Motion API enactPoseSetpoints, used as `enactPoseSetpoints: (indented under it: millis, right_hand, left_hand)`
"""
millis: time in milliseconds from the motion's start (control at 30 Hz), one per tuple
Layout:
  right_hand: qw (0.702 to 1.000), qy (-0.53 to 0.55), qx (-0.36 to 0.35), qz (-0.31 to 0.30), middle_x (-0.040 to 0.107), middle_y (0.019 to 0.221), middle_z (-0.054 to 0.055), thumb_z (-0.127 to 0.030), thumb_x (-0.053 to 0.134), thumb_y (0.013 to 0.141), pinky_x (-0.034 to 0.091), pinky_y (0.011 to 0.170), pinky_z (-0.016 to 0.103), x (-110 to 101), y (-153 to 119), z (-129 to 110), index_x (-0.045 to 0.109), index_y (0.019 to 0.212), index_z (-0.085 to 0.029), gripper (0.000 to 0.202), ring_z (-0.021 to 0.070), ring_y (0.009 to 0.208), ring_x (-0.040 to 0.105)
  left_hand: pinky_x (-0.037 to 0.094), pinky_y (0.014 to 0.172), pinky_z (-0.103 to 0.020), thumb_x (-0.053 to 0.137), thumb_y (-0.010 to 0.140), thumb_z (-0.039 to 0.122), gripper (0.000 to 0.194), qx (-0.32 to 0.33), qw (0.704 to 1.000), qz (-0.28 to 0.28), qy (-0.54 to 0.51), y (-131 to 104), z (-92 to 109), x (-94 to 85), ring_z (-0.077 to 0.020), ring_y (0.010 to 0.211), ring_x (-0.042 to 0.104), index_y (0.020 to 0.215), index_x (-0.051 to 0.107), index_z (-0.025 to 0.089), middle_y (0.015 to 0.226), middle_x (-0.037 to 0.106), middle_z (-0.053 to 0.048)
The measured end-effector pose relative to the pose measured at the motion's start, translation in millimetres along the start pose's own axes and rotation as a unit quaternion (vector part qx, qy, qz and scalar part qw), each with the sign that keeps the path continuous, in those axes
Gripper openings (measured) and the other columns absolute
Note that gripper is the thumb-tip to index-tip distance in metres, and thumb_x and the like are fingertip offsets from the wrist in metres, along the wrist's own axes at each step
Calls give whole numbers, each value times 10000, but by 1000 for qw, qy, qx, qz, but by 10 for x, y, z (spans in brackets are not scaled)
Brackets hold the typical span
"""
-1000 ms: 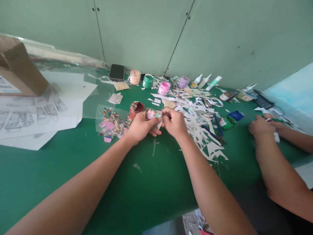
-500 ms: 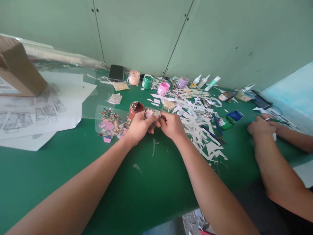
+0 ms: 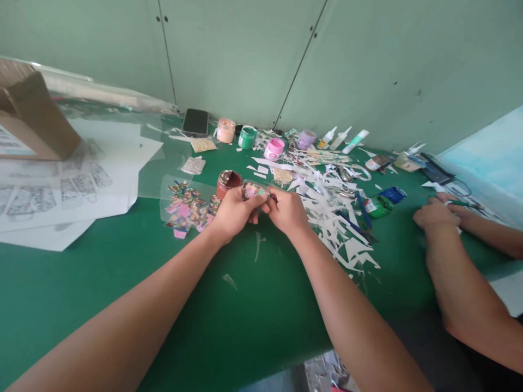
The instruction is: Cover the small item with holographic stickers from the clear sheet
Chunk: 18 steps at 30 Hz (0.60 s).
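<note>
Small patterned piece (image 3: pixel 252 190) around mid-frame, up off green table (image 3: pixel 196 321). Left hand (image 3: pixel 235 218) has it clamped, thumb on top, fingers tucked under. Right hand (image 3: pixel 288 209) curled nearly closed right at piece's right edge, can't tell what it's pinching. Brown paint jar (image 3: pixel 225 185) just behind left hand, colorful cutouts (image 3: pixel 183 209) left of center, messy white paper scraps (image 3: pixel 355 247) right of center.
</note>
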State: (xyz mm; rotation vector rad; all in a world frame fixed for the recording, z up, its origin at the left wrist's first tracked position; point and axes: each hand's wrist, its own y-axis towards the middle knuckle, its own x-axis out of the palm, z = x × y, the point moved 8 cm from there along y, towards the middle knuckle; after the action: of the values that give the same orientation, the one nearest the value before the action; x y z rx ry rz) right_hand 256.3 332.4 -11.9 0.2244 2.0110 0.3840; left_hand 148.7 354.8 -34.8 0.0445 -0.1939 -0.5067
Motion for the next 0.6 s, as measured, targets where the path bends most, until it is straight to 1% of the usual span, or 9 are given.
enactPoseSetpoints:
  millis: [167, 267, 367, 433, 533, 600]
  right_hand:
    - [998, -63, 27, 7, 559, 590, 12, -200, 434, 856, 206, 558, 283, 9, -7, -15, 580, 702, -222, 214, 162, 540, 440]
    - [996, -81, 36, 14, 599, 626, 26, -189, 427, 866, 207, 566, 287, 11, -19, -38, 607, 733, -215, 225, 168, 567, 466]
    - [995, -85, 55, 17, 606, 641, 27, -193, 427, 868, 208, 566, 284, 3, -31, -37, 611, 750, -216, 219, 169, 582, 470]
    - [994, -83, 69, 13, 602, 642, 23, -207, 435, 864, 206, 560, 281, 1, -33, -23, 610, 758, -220, 205, 168, 582, 464]
    - [995, -71, 74, 0, 585, 625, 16, -214, 458, 834, 217, 555, 275, 10, -23, -6, 615, 780, -225, 167, 170, 573, 453]
    - [996, -61, 67, -3, 571, 608, 12, -208, 467, 808, 232, 556, 273, 12, -13, -2, 618, 787, -225, 154, 172, 567, 449]
  left_hand:
    - [329, 423, -209, 688, 768, 286, 257, -4, 1000, -10, -10, 0, 16, 0, -56, 391, 446, 574, 607, 139, 496, 571, 24]
    - [317, 414, -208, 698, 758, 280, 251, -12, 999, -13, -30, 2, 21, 5, -49, 385, 437, 575, 602, 138, 509, 580, 25]
    - [324, 413, -208, 702, 757, 277, 240, -25, 999, -25, -39, 2, 7, 25, -54, 376, 439, 584, 610, 138, 482, 572, 28]
    - [344, 420, -212, 709, 753, 285, 226, -33, 998, -29, -43, 3, -15, 31, -67, 379, 467, 605, 627, 136, 482, 586, 22]
    - [370, 438, -220, 698, 759, 314, 223, -36, 997, -18, -59, 6, -37, 17, -83, 401, 505, 639, 643, 135, 517, 626, 6]
    - [368, 446, -223, 676, 772, 328, 235, -32, 997, -14, -70, 6, -37, 16, -82, 404, 494, 638, 639, 139, 510, 621, 5]
